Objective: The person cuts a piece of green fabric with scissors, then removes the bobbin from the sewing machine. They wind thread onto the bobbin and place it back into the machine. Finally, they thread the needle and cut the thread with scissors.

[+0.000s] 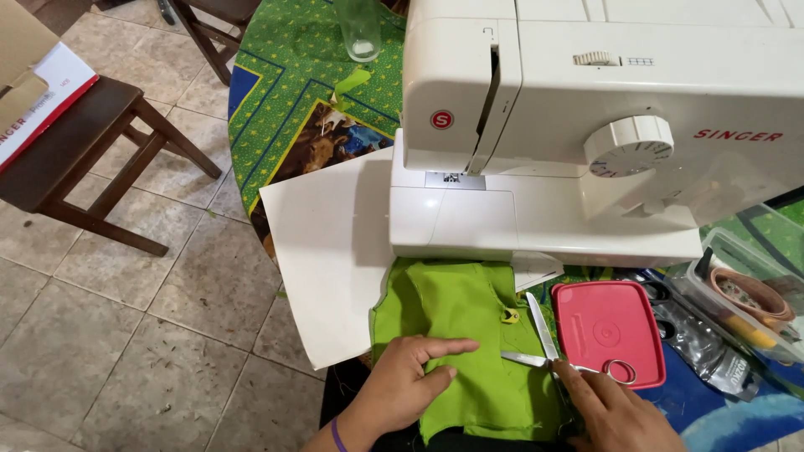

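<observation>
Left hand flat on green fabric, right hand gripping scissors (patterned tablecloth, tiled floor).

Green cloth, pink lid

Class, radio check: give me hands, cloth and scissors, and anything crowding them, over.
Left hand flat on green cloth. Right hand on scissors, blades open at cloth edge. Pink lid close right; sewing machine behind.

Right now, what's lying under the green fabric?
Under the green fabric, a white sheet shows at its left edge, and patterned tablecloth beyond. The left hand presses it down; anything beneath its middle is covered.
</observation>
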